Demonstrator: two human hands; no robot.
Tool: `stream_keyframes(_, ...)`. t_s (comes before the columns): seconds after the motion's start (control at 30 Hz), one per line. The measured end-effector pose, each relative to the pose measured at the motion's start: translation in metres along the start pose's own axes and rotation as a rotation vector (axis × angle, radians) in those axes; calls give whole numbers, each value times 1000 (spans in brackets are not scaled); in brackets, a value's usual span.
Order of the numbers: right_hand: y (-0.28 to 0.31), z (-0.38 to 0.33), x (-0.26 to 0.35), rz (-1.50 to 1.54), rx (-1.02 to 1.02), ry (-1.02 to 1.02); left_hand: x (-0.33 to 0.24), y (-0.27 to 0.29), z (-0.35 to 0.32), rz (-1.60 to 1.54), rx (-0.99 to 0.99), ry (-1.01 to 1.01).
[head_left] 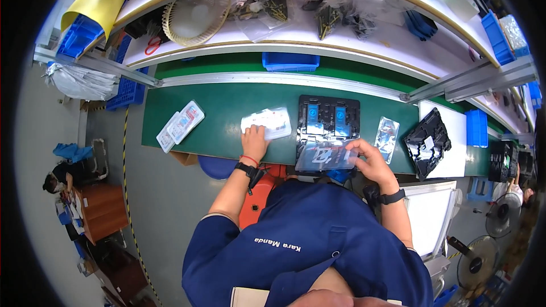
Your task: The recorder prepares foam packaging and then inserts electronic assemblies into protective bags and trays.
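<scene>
Around the right hand (372, 165), things crowd fairly close: just beyond its knuckles lies a clear flat packet (387, 141), and farther right an angled black tray (427, 143) stands between the hand and a blue bin (476, 128). Beyond and to the left of that grip sits a black tray (330, 100) with two blue pieces (313, 118), its near part covered by the translucent plastic sheet (324, 156) that the thumb and fingers pinch by its right end, nearly closed. Well left, the left hand (254, 141) lays bent fingers on a white pack (274, 119); whether they clasp it I cannot tell. White cases (186, 121) lie farther left of that hand. The sheet's long axis runs leftward from the pinch, roughly crosswise to the person; whether it touches the tray beneath is unclear.
</scene>
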State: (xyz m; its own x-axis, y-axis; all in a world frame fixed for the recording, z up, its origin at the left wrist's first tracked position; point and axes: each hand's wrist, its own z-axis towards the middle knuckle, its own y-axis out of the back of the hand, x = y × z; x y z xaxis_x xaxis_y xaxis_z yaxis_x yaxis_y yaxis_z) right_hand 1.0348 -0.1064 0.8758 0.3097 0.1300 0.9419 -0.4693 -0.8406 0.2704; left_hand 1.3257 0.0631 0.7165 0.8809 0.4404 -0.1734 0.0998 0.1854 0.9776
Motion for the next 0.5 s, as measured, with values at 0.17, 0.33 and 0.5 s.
stream_keyframes(0.17, 8, 5, -6, -33, -31, 41, -12, 39, 2, -245, 211, 98)
stream_keyframes(0.33, -5, 22, -4, -57, -26, 54, -76, 120, 31, -834, 82, -356)
stream_keyframes(0.5, -8, 31, 18, -57, 32, 98, -117, 121, 38, -820, 187, -524)
